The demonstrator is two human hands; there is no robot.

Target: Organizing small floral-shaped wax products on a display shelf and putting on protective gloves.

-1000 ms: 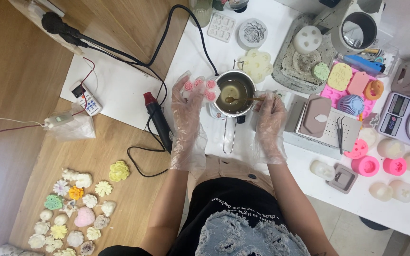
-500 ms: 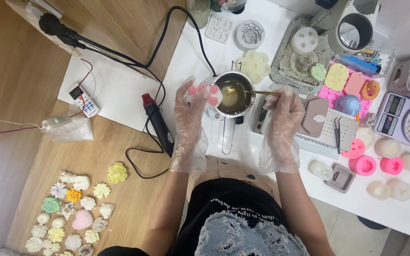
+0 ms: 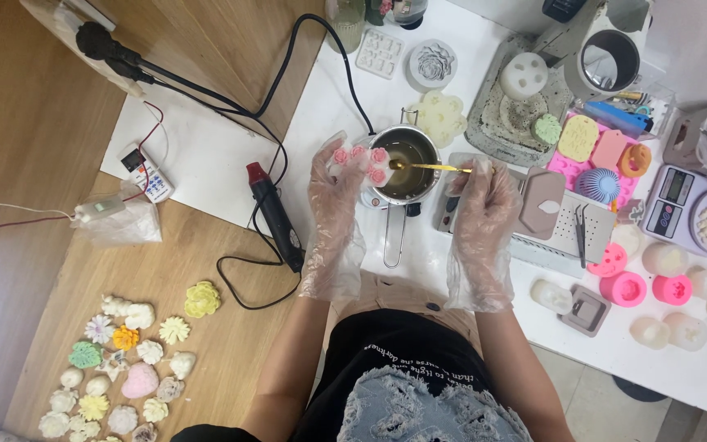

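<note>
Head view shows, at 8 o'clock on the wooden floor, a group of small cast flowers (image 3: pixel 116 372) (white, yellow, green, pink). A black heat gun (image 3: pixel 276 214) lies beside the white table (image 3: pixel 333 90). The left hand (image 3: pixel 337 196), in a clear plastic glove, is closed around a clear mould with pink roses (image 3: pixel 359 162), held at the 9 o'clock rim of the small metal melting pot (image 3: pixel 407 164). The right hand (image 3: pixel 484 205), also gloved, pinches a golden spoon (image 3: pixel 427 167) whose bowl is over the amber liquid. Pink silicone moulds (image 3: pixel 607 155) lie at 2 o'clock.
</note>
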